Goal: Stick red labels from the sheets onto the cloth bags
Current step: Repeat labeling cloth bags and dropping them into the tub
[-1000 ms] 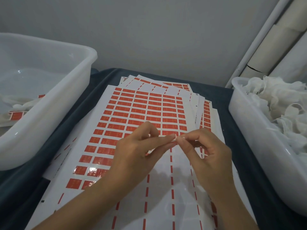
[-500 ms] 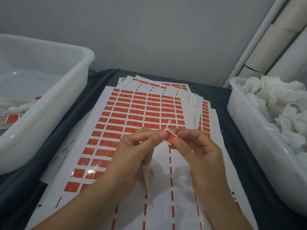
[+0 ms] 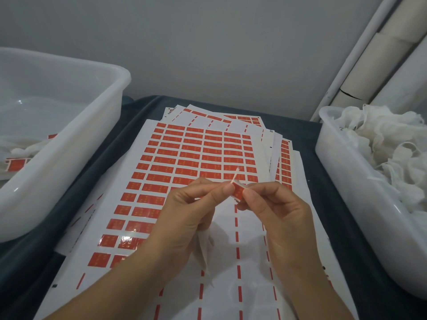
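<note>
**Both hands pinch one red label over the sheets**

Your left hand (image 3: 184,218) and right hand (image 3: 275,218) meet above the middle of the top white sheet of small red rectangular labels (image 3: 184,162). Between the fingertips of both you pinch a single small red label (image 3: 238,191); a thin pale strip sticks up from its far edge. Your left hand also holds a small white cloth bag (image 3: 204,252), which hangs down below the palm over the near part of the sheet.

The top sheet lies on a fanned stack of similar label sheets (image 3: 280,155), spread on a dark blue cloth-covered table (image 3: 309,144). Its right columns near you are stripped of labels, leaving only red dashes.

On the right stands a translucent white plastic tub (image 3: 346,181) heaped with white cloth bags (image 3: 388,146). On the left stands a second white plastic tub (image 3: 69,139), holding a few bags with red labels on them (image 3: 16,161).
</note>
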`<state>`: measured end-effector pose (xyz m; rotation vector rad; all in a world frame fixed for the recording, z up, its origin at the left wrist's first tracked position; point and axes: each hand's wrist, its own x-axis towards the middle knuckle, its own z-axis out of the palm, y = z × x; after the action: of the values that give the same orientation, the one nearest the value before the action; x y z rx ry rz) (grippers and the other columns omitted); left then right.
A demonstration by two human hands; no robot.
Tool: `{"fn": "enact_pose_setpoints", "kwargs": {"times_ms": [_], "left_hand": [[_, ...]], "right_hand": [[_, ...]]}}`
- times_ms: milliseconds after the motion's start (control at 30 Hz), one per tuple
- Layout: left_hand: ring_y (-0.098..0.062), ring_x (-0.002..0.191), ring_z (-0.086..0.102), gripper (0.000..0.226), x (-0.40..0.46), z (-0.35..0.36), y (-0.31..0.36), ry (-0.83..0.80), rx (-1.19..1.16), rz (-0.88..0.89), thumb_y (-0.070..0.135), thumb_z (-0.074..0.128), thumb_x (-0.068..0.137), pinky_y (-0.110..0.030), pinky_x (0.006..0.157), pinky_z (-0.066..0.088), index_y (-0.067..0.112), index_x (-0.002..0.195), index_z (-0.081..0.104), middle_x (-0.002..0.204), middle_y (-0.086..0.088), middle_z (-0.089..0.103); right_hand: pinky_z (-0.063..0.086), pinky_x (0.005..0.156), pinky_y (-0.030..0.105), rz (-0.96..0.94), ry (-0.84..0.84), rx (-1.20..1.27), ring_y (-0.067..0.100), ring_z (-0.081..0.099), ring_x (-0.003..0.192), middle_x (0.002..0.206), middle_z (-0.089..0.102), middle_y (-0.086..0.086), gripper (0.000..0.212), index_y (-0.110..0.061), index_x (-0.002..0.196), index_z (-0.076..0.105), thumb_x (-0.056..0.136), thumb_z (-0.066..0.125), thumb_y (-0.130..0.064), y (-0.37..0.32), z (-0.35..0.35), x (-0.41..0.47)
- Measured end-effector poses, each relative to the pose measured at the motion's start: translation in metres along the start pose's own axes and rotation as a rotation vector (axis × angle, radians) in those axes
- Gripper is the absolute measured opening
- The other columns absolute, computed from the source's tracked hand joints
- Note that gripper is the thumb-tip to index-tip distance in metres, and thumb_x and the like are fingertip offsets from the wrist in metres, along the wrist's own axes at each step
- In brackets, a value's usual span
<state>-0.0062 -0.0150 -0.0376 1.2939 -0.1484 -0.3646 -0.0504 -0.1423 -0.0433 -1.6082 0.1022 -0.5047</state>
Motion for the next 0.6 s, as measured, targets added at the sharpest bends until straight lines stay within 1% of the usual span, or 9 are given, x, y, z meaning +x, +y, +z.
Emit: {"fn": "enact_pose_setpoints", "kwargs": {"times_ms": [200, 333, 400, 467, 533, 600], "left_hand": [[-0.003, 0.041, 0.041, 0.018, 0.0, -0.002, -0.001, -0.02, -0.002, 0.003, 0.041, 0.067, 0.052, -0.011, 0.042, 0.035, 0.028, 0.061, 0.075, 0.045, 0.013, 0.051], [-0.003, 0.041, 0.039, 0.016, 0.002, -0.004, -0.006, -0.05, -0.011, -0.016, 0.04, 0.068, 0.056, -0.011, 0.044, 0.035, 0.026, 0.06, 0.073, 0.045, 0.01, 0.049], [-0.003, 0.041, 0.038, 0.015, 0.002, -0.007, -0.008, -0.065, -0.017, -0.04, 0.04, 0.068, 0.058, -0.012, 0.044, 0.035, 0.025, 0.058, 0.07, 0.045, 0.008, 0.046], [-0.004, 0.043, 0.037, 0.016, 0.003, -0.008, -0.008, -0.069, -0.022, -0.052, 0.039, 0.067, 0.059, -0.012, 0.045, 0.036, 0.024, 0.057, 0.068, 0.047, 0.004, 0.045], [-0.004, 0.044, 0.041, 0.017, 0.002, -0.006, -0.004, -0.046, -0.016, -0.045, 0.04, 0.067, 0.06, -0.011, 0.045, 0.037, 0.023, 0.06, 0.069, 0.047, 0.005, 0.048], [-0.001, 0.048, 0.056, 0.02, 0.004, -0.009, 0.009, 0.038, -0.054, -0.035, 0.043, 0.066, 0.062, -0.013, 0.047, 0.045, 0.024, 0.069, 0.071, 0.056, 0.012, 0.061]], "right_hand": [[0.048, 0.063, 0.005, -0.039, 0.004, -0.013, 0.004, 0.069, 0.073, 0.075, 0.071, -0.02, 0.016, -0.024, 0.081, 0.063, 0.066, 0.062, -0.031, 0.003, 0.0, 0.001], [0.048, 0.064, 0.005, -0.058, 0.001, -0.024, 0.003, 0.069, 0.074, 0.077, 0.07, -0.022, 0.014, -0.021, 0.081, 0.059, 0.068, 0.062, -0.027, 0.006, 0.002, -0.001], [0.049, 0.064, 0.007, -0.046, 0.005, 0.033, 0.005, 0.069, 0.075, 0.079, 0.071, -0.02, 0.018, -0.018, 0.082, 0.054, 0.068, 0.063, -0.024, 0.007, 0.004, -0.003], [0.05, 0.064, 0.009, -0.013, -0.002, 0.075, 0.008, 0.07, 0.077, 0.081, 0.071, -0.017, 0.026, -0.016, 0.086, 0.048, 0.067, 0.064, -0.022, 0.009, 0.005, -0.004], [0.051, 0.068, 0.011, 0.009, -0.037, 0.111, 0.008, 0.07, 0.085, 0.088, 0.071, -0.019, 0.031, -0.017, 0.093, 0.047, 0.07, 0.067, -0.026, 0.009, 0.004, -0.002], [0.053, 0.076, 0.015, 0.024, -0.029, 0.089, 0.006, 0.066, 0.096, 0.099, 0.068, -0.023, 0.042, -0.023, 0.103, 0.047, 0.073, 0.069, -0.044, 0.005, 0.005, 0.001]]}}
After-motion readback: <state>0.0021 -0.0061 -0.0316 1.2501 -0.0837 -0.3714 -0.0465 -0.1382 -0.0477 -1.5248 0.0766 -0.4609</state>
